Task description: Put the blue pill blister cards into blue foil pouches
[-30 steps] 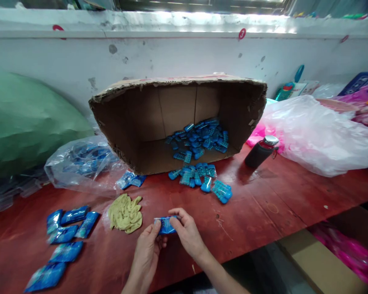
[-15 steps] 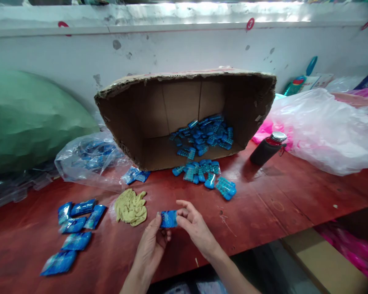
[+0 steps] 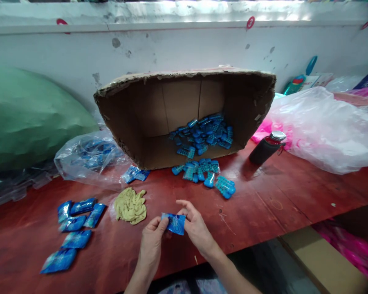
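Note:
Both my hands hold one small blue packet just above the red table, near its front edge. My left hand pinches the packet's left end and my right hand pinches its right end, fingers closed. Several filled blue packets lie in a loose group to the left. Small blue toys spill from a cardboard box tipped on its side behind my hands.
A crumpled yellow-green glove lies left of my hands. A clear bag of blue items sits left of the box, a dark bottle and a large clear plastic bag to the right. An open carton stands below the table edge.
The packet has been turned and spread out flat between my fingers, and both hands have dropped slightly toward the table edge.

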`<state>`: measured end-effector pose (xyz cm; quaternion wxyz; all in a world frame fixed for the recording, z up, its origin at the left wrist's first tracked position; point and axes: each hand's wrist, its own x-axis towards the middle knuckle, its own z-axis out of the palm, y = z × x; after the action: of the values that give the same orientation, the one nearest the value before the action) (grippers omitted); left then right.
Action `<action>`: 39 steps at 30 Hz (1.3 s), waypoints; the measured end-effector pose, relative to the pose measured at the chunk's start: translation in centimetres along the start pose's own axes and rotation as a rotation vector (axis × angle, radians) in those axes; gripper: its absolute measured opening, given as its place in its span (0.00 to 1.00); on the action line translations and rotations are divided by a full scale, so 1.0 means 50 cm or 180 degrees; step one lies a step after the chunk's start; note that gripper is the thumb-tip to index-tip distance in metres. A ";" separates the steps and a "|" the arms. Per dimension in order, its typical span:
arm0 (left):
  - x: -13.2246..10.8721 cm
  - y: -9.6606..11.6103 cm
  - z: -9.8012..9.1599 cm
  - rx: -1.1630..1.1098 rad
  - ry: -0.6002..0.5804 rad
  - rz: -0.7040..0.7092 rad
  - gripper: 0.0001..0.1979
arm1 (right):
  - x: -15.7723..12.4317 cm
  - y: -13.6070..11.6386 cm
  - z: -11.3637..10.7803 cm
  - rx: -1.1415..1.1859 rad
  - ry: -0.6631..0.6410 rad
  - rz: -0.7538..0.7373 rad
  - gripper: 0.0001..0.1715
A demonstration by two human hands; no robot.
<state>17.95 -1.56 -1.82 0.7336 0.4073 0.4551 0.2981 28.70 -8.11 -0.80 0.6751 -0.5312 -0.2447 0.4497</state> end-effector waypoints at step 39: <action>0.009 0.005 -0.029 -0.1142 0.0332 -0.0755 0.10 | -0.034 -0.022 -0.032 -0.1837 -0.0140 -0.1041 0.14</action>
<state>16.79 -0.61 -2.16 0.7996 0.1979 0.4768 0.3066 29.56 -10.43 -0.04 0.5545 -0.6444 -0.4586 0.2589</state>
